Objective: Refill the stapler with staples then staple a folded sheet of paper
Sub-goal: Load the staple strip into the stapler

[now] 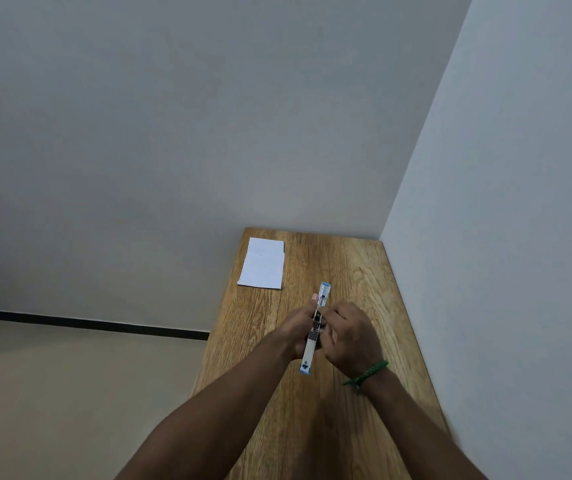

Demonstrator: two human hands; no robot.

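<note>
I'm mid-refill: my left hand (297, 328) grips the opened stapler (307, 355) above the counter (347, 265), and my right hand (351, 337) curls its fingers (330, 315) on the magazine. I can't make out any staples. The folded paper (263, 263) lies far-left, not yet stapled.

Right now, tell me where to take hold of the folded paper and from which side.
Take the paper by its left long edge, coming from the table's left side. It lies flat on the wood, so a pinch from above would likely fail; it sits close to that table edge, so sliding it over should expose the edge for thumb and fingers.
</note>
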